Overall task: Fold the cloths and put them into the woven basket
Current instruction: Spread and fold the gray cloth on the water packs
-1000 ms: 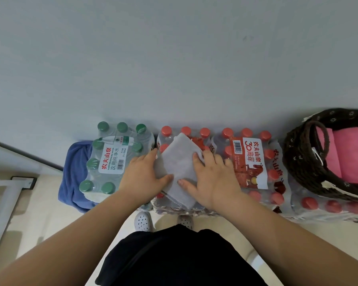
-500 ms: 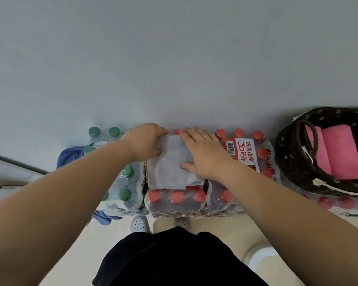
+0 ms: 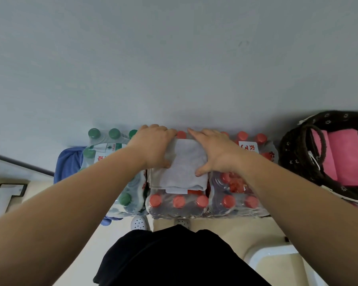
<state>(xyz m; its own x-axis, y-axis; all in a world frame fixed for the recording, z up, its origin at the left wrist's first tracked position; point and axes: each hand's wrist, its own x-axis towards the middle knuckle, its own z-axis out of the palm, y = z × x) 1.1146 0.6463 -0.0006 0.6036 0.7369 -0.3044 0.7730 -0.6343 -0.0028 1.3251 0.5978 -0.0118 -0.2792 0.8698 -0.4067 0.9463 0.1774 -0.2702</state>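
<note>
Where it lies, grey cloth (folded)

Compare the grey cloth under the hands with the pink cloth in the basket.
Colour: the grey cloth is pale grey; the pink cloth is bright pink.
Place: the grey cloth lies on a pack of red-capped bottles, outside the woven basket; the pink cloth is already inside it.
Handling: the left hand and right hand rest on the grey cloth's sides; nothing touches the pink cloth.
Both are folded flat.
</note>
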